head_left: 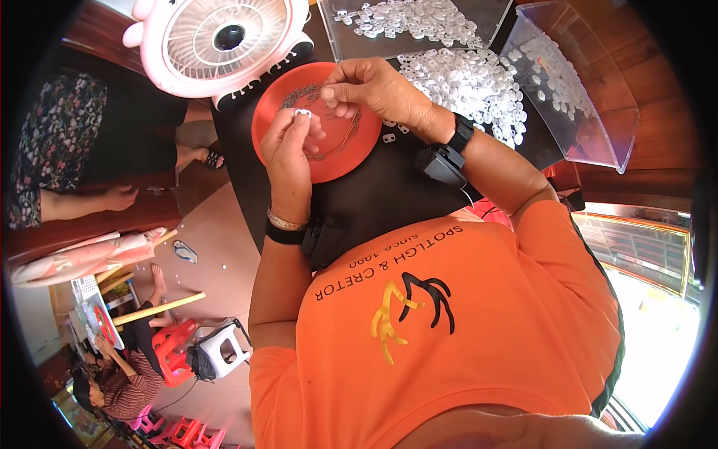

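Over a round red-orange dish (351,161), my left hand (290,153) holds a small white plastic piece (302,112) upright between thumb and fingers. My right hand (381,90) is beside it, thumb and fingertips pinched together. Whatever the right fingertips hold, if anything, is too small to make out. Thin grey metal bits (303,96) lie in the dish below, partly covered by my hands. A large heap of white plastic pieces (479,90), many with two holes, lies on the dark table to the right of my right hand.
A pink-rimmed fan (228,37) stands behind the dish. Clear plastic trays (598,138) with more white pieces are at the back and right of the black table (366,206). At left are one person's outstretched hand (120,198) and another person seated near stools (224,348).
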`<action>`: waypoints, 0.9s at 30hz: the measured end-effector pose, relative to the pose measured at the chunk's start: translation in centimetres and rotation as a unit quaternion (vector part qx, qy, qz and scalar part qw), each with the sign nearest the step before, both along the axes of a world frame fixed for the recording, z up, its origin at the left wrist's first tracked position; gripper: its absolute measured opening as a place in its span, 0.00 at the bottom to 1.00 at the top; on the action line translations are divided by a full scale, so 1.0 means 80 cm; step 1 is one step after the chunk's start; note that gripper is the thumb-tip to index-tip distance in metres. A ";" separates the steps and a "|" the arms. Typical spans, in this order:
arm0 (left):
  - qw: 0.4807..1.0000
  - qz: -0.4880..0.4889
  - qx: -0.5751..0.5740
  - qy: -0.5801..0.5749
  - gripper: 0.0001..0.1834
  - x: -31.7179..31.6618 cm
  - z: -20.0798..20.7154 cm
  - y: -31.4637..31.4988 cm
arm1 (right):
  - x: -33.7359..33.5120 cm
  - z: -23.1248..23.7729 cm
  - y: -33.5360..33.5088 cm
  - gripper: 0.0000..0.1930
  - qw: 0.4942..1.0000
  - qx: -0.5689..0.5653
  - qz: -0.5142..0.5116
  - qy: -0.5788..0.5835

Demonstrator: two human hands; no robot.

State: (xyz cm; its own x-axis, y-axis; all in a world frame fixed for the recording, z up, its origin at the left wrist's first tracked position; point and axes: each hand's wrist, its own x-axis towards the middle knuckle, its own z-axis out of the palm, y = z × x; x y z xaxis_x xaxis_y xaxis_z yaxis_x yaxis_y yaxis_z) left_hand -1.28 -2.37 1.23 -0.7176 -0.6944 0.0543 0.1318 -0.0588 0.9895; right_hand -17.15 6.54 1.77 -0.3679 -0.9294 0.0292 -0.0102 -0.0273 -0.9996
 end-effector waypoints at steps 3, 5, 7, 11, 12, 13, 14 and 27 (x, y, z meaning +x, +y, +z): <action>0.994 -0.015 -0.107 -0.018 0.09 -0.003 -0.006 0.000 | 0.003 0.005 0.002 0.12 1.000 0.010 -0.019 -0.019; 0.965 -0.044 -0.260 0.011 0.08 -0.005 -0.012 0.001 | 0.004 0.002 0.002 0.13 1.000 -0.007 -0.002 0.006; 0.964 -0.049 -0.260 0.010 0.08 -0.006 -0.008 0.004 | 0.007 -0.003 0.001 0.14 1.000 -0.005 0.009 0.013; 0.965 -0.081 -0.250 -0.007 0.08 0.000 -0.004 0.006 | 0.012 -0.010 0.000 0.14 0.991 0.030 0.021 0.130; 0.973 -0.095 -0.211 -0.011 0.08 0.000 -0.003 0.006 | 0.013 -0.012 0.000 0.16 0.993 0.022 0.038 0.113; 0.973 -0.096 -0.211 -0.011 0.08 0.000 -0.003 0.006 | 0.013 -0.013 0.000 0.18 0.994 0.015 0.055 0.096; 0.974 -0.095 -0.206 0.000 0.08 -0.001 -0.002 0.007 | 0.012 -0.012 0.000 0.18 0.994 0.015 0.054 0.096; 0.991 -0.092 -0.100 0.013 0.07 0.002 0.000 0.003 | 0.015 0.008 0.010 0.15 0.987 0.046 0.116 0.097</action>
State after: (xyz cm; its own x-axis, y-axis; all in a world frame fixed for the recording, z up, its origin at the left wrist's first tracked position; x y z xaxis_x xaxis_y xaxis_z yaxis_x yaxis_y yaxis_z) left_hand -1.09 -2.10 1.23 -0.8273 -0.5258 0.1977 0.1626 0.1128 0.9802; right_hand -15.93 7.38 2.41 -0.1409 -0.9900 -0.0100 -0.2053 0.0391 -0.9779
